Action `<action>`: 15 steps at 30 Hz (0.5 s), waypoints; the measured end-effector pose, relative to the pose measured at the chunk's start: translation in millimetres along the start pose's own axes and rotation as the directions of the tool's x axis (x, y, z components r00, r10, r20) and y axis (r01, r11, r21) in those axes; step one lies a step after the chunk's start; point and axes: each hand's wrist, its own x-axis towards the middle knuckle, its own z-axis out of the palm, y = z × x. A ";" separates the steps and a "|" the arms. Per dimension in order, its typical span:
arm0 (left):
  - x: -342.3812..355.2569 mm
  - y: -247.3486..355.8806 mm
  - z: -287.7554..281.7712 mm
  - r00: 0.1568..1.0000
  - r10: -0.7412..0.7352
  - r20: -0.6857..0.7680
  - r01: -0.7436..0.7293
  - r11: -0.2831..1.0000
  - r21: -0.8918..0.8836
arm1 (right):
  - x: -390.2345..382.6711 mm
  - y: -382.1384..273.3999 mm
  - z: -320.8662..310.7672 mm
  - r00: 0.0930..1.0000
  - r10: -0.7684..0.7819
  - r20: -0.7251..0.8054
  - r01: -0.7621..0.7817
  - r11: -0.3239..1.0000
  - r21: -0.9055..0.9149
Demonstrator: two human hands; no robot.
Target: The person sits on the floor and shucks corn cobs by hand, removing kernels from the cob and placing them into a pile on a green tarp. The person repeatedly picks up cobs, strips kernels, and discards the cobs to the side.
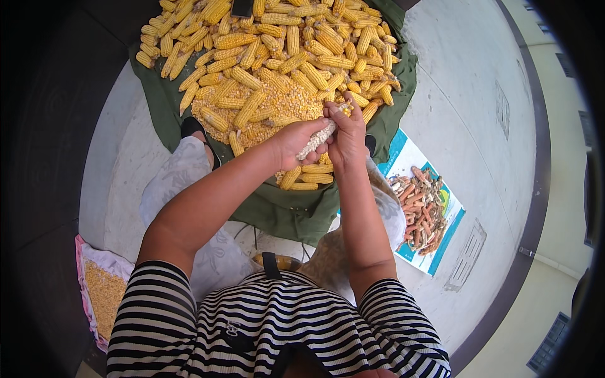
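Note:
Between both hands is a corn cob (317, 140), its near part stripped to a pale core and some yellow kernels left at its far end. My left hand (295, 143) is closed round the bare near part. Around the far end, my right hand (347, 135) is wrapped, thumb and fingers at the kernels. Just beyond and below the hands lie loose kernels (287, 104) and a big heap of yellow corn ears (271, 47), spread on a dark green cloth (283, 211). Some of the fingers are hidden behind the cob.
To the right, a white and blue sheet (406, 154) on the pale floor carries a pile of bare reddish cobs (421, 211). A pink-edged white cloth (120, 261) with yellow grain lies at the lower left. A dark phone-like object (242, 7) rests on the far corn.

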 end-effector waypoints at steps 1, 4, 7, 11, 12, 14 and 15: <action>0.3 -1.5 2.7 0.999 0.026 -0.024 -0.025 0.998 0.052 | -0.8 3.3 2.2 0.999 -0.019 -0.034 0.018 0.999 -0.049; -3.0 0.5 2.6 1.000 -0.020 -0.018 0.021 1.000 0.023 | -2.6 5.1 5.5 0.996 -0.033 -0.079 0.026 0.996 -0.086; -3.6 4.1 -3.1 0.995 -0.081 0.056 0.085 0.994 -0.072 | -6.8 -4.6 14.5 0.994 0.065 -0.084 -0.051 0.985 0.163; -4.5 5.5 -0.8 0.997 -0.064 0.050 0.068 0.995 -0.069 | -3.0 -4.7 6.0 0.999 0.038 0.038 -0.045 0.979 0.198; -4.3 4.5 1.5 0.998 -0.056 0.041 0.058 0.997 -0.048 | 0.0 -2.5 3.4 0.999 0.032 -0.006 -0.031 0.989 0.147; -4.0 2.8 4.0 0.998 -0.056 0.025 0.056 0.998 -0.025 | 4.7 0.5 2.3 0.995 0.014 -0.096 -0.009 0.999 0.047; -4.1 2.3 5.0 0.998 -0.062 0.019 0.063 0.998 -0.023 | 5.6 2.9 0.7 0.994 0.011 -0.106 -0.008 1.000 0.029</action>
